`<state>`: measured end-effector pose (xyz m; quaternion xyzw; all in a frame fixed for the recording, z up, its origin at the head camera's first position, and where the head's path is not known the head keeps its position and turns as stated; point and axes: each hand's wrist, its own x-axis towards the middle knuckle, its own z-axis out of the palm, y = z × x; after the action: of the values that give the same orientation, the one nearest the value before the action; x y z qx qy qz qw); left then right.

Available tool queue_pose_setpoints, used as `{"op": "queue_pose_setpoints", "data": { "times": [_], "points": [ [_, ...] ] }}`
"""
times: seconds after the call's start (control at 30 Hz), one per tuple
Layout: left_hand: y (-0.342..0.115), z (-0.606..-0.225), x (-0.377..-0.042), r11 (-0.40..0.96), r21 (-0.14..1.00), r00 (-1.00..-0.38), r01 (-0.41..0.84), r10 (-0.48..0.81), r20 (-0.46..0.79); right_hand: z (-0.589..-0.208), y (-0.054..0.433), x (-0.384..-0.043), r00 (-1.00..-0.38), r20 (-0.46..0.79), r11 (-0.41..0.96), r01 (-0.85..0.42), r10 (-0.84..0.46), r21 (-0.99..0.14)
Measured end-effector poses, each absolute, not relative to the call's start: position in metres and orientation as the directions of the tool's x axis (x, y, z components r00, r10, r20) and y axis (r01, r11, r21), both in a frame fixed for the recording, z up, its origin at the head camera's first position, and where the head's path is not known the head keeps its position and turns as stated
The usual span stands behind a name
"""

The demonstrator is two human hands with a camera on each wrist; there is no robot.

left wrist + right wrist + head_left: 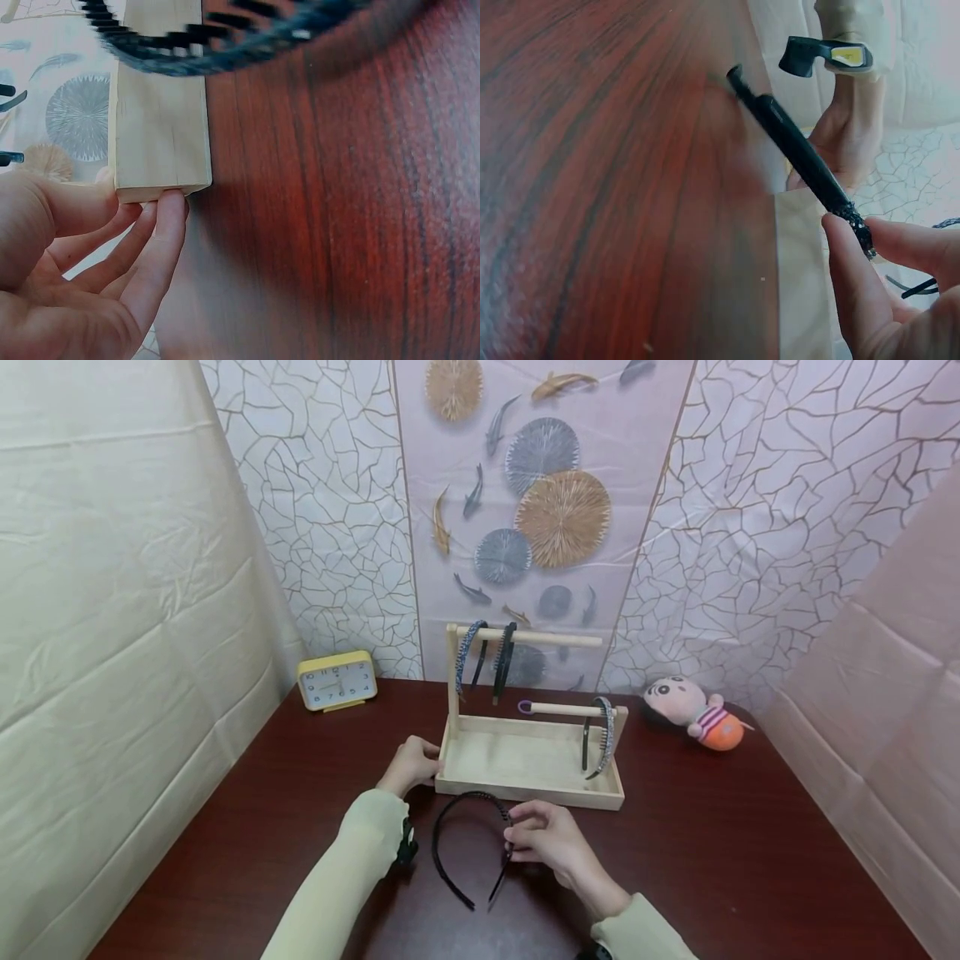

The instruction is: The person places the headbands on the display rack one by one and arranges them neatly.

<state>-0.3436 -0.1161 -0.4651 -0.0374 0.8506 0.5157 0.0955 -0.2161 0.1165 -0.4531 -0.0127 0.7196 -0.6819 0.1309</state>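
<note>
My right hand (551,847) pinches one arm of a black headband (436,847) between thumb and fingers, in front of the wooden rack. The headband's curve points to the rack and both tips face me. In the right wrist view thumb and finger grip its sparkly band (853,219). My left hand (411,766) holds the left end of the wooden rack (525,794), thumb and fingers at the tray's corner (161,184). Blue patterned (465,652) and black (504,660) headbands hang from the upper bar. A silvery headband (608,735) hangs on the lower bar.
A purple ring-shaped hair tie (525,706) is at the lower bar's left tip. A yellow alarm clock (337,681) stands at the back left of the dark red table (300,777). To the back right lies a plush doll (697,714). Curtains border the sides.
</note>
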Motion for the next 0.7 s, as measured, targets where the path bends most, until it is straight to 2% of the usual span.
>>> {"op": "queue_pose_setpoints", "data": {
  "times": [0.23, 0.7],
  "points": [
    [-0.115, -0.465, -0.343, 0.447, 0.879, -0.978, -0.164, 0.042, -0.204, -0.445, 0.119, -0.213, -0.982, -0.113, 0.024, 0.110, -0.154, -0.994],
    [-0.115, -0.463, -0.341, 0.457, 0.875, -0.979, -0.161, 0.040, -0.201, -0.425, 0.119, -0.223, -0.999, -0.037, -0.045, 0.036, 0.018, -0.998]
  ]
}}
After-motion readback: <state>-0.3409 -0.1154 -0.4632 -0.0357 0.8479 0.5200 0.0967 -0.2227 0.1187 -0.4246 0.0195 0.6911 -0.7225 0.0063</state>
